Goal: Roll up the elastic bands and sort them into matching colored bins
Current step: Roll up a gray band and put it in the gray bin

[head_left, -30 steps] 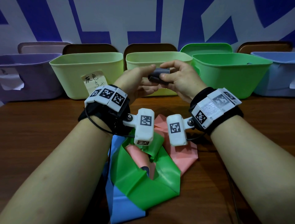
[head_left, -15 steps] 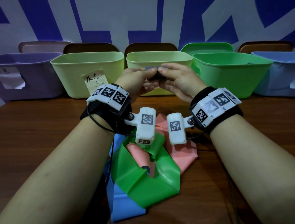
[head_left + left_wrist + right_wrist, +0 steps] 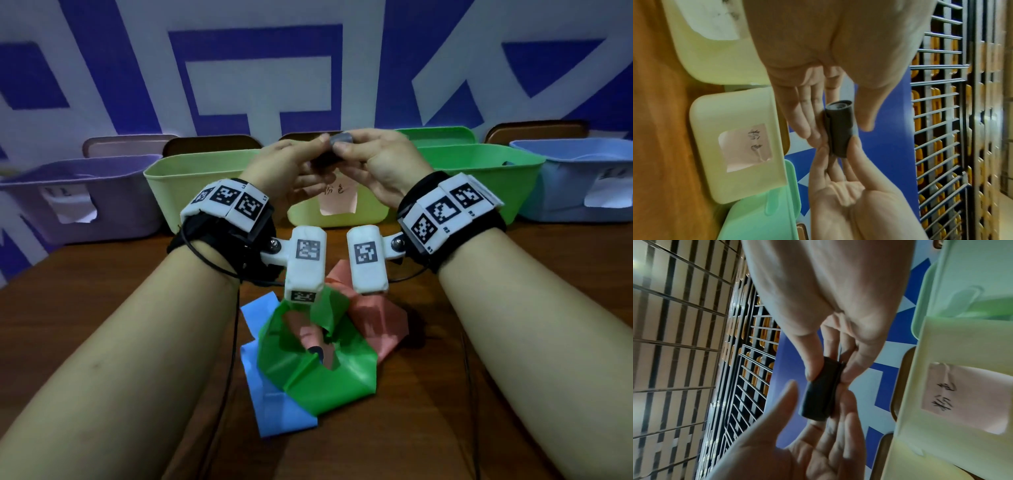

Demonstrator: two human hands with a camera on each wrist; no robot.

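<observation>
A dark grey band rolled into a short cylinder (image 3: 839, 128) is held in the air in front of the bins. My right hand (image 3: 356, 150) pinches one end of the grey roll (image 3: 821, 395) between thumb and fingers. The straight fingers (image 3: 838, 418) of my left hand (image 3: 308, 154) lie against the roll's other side. In the right wrist view the left thumb (image 3: 791, 395) stands a little off it. On the table below my wrists, loose green (image 3: 318, 373), blue (image 3: 270, 411) and pink (image 3: 380, 325) bands lie in a heap.
A row of bins lines the table's back edge: purple (image 3: 85, 192), a pale yellow-green one (image 3: 205, 192), another yellow-green bin with a pink label (image 3: 370, 212), green (image 3: 479, 178) and light blue (image 3: 565, 178). Lids lean on the wall behind. Cables run beside both forearms.
Both hands have risen slightly with the grey roll and kept turning it. The head view has tipped up, so the pink label on the middle bin now shows.
</observation>
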